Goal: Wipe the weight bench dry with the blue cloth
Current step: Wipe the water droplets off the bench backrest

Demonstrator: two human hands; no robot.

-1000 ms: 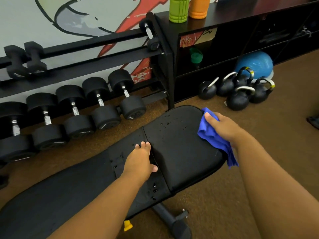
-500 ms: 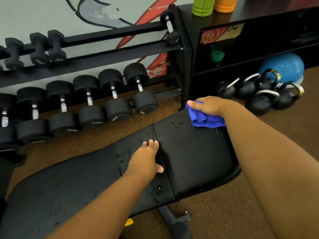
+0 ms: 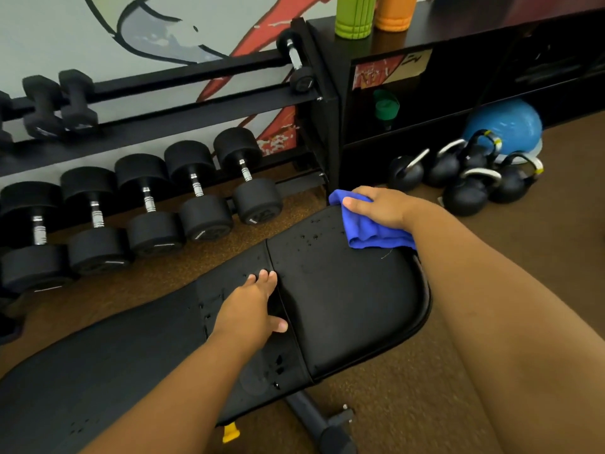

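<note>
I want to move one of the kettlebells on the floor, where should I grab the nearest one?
Take the nearest kettlebell by its pale looped handle, reaching down from above: the loop arches over the round body, leaving a gap for fingers.

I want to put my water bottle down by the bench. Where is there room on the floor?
The brown floor in front of the bench, under the right arm, is bare. The strip between the bench and the dumbbells is narrow. By the kettlebells and blue ball it is crowded. On the bench, the left hand and cloth take space.
</note>
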